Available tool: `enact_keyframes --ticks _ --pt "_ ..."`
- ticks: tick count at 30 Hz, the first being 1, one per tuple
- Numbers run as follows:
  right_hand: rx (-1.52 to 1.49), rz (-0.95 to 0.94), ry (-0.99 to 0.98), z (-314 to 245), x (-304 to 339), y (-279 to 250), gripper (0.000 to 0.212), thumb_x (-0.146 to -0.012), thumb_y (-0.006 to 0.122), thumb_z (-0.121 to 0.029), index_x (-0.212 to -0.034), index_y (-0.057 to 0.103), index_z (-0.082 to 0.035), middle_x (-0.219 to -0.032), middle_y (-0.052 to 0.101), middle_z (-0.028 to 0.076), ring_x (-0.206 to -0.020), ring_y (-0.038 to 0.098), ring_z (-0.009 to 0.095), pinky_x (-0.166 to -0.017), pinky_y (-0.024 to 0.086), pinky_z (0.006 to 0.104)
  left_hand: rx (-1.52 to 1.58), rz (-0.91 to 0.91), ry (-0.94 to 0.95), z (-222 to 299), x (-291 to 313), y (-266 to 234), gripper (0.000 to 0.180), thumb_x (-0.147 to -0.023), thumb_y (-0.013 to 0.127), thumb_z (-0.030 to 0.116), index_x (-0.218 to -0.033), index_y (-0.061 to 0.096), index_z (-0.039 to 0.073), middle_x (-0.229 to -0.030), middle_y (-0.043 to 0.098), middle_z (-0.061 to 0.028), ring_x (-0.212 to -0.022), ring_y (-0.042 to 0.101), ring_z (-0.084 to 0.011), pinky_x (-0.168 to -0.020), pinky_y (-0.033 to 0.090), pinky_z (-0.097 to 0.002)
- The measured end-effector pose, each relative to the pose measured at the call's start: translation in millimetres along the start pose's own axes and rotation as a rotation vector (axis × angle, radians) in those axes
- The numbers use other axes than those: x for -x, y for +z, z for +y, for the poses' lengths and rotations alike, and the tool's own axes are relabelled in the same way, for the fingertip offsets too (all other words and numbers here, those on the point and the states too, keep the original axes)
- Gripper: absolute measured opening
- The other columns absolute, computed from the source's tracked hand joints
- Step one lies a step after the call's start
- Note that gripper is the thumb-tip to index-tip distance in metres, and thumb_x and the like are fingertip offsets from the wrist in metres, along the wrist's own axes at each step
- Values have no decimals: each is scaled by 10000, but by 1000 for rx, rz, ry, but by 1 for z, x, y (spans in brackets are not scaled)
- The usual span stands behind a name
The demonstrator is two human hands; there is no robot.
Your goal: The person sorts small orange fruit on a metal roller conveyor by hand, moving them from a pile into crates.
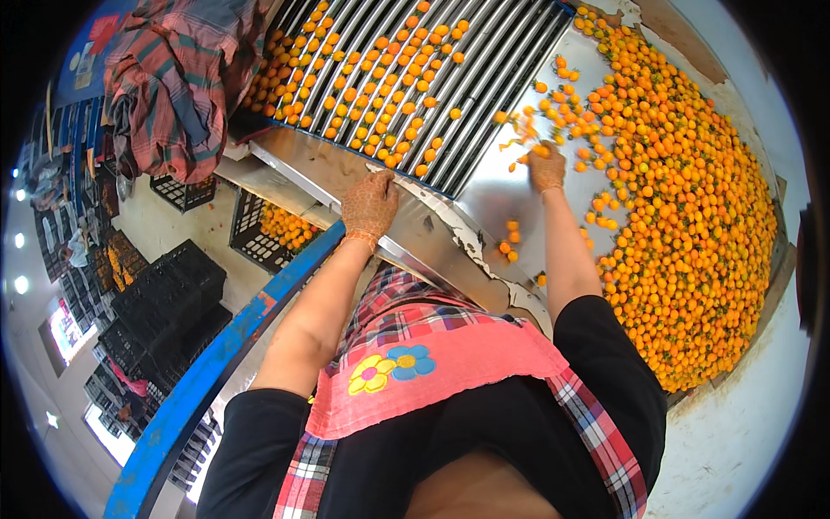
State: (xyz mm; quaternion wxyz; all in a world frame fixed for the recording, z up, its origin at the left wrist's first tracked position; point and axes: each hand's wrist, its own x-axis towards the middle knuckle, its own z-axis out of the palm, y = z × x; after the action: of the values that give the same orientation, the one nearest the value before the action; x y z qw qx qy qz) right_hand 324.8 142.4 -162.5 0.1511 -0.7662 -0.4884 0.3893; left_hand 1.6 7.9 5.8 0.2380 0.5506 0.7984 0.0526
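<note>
My left hand [370, 206], in a thin brown patterned glove, lies flat on the metal edge [298, 169] of the roller conveyor [484, 95], fingers pointing to the rollers. On the right, my right hand [546, 169], gloved the same way, is over the sheet-metal tray [493, 186]. Small round orange fruits [560, 112] lie just beyond its fingers, several of them blurred in motion. Its fingertips are partly hidden, so I cannot make out its grip. Rows of orange fruits [380, 91] sit between the rollers. A large heap of fruits [692, 216] with green bits covers the tray's right side.
A blue metal rail [233, 355] runs beside my left arm. Behind it stand a black crate [251, 229] with orange fruits and stacked black crates [169, 298]. Plaid cloth [177, 78] hangs at the conveyor's left. A pale wall [735, 450] borders the heap on the right.
</note>
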Motion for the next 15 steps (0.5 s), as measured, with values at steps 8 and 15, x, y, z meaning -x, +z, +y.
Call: enact_keyframes --ticks 8,15 --pt "621 6 -72 0 123 -51 620 -754 699 -375 -1274 480 -118 -1267 477 138 -1129 467 397 -955 400 484 5 30 -13 -4 4 3 219 -859 552 225 -1011 656 105 -1015 654 -112 -894 628 -319 -796 490 -426" --pt "304 -81 634 10 189 0 1115 -626 774 -504 -1432 138 -69 -1339 310 323 -1174 439 453 -1008 373 498 20 34 -11 -6 2 5 209 -862 558 218 -1008 656 105 -1024 651 -109 -898 626 -319 -793 494 -425"
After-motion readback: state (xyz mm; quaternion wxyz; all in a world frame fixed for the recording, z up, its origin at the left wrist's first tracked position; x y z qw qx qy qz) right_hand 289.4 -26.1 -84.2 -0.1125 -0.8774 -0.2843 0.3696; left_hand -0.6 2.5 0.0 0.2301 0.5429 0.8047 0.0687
